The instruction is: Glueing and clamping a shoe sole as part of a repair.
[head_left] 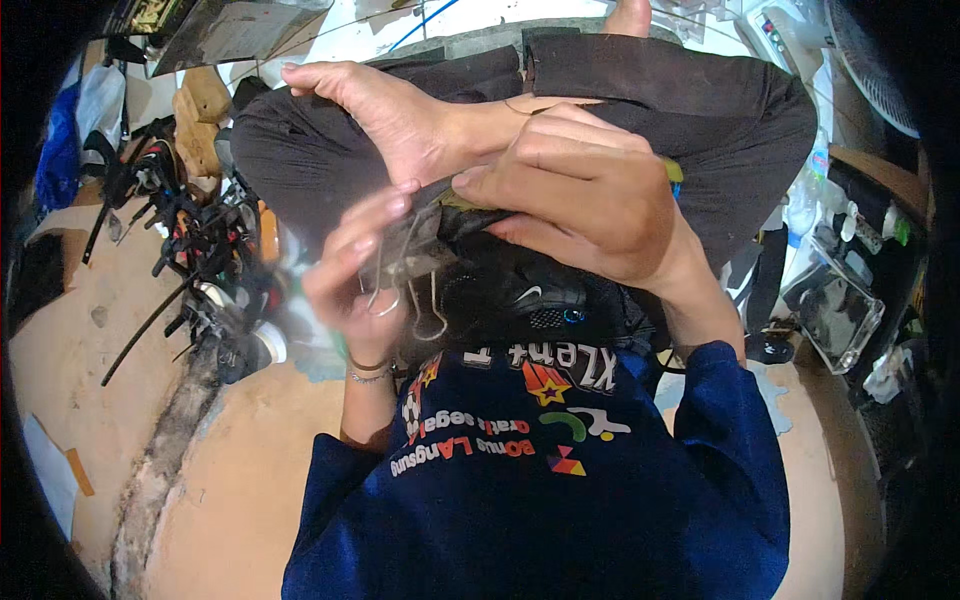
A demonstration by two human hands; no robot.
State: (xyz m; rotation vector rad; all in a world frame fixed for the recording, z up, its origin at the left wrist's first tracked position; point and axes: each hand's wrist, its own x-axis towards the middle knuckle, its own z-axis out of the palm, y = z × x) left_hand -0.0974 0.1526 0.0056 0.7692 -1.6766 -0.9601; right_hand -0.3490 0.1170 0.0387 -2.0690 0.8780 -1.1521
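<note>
Above my lap, my left hand [352,265] curls its fingers round a dark grey binder clip [403,258], its wire handles pointing down toward my shirt. The hand's edge is smeared by motion. My right hand [590,195] is closed, thumb and fingers pinching a dark, thin piece [468,215] with an olive-yellow patch. This piece meets the clip, but I cannot tell whether the jaws grip it. Below both hands lies a black mesh item [560,300] with a white curved mark and a small blue ring.
I sit cross-legged, a bare foot [395,125] just beyond my hands. At left are a heap of black cords and parts [195,225] and a wooden piece [203,110]. On the right stand a clear plastic box [835,310], a bottle [805,195] and a white fan [880,65].
</note>
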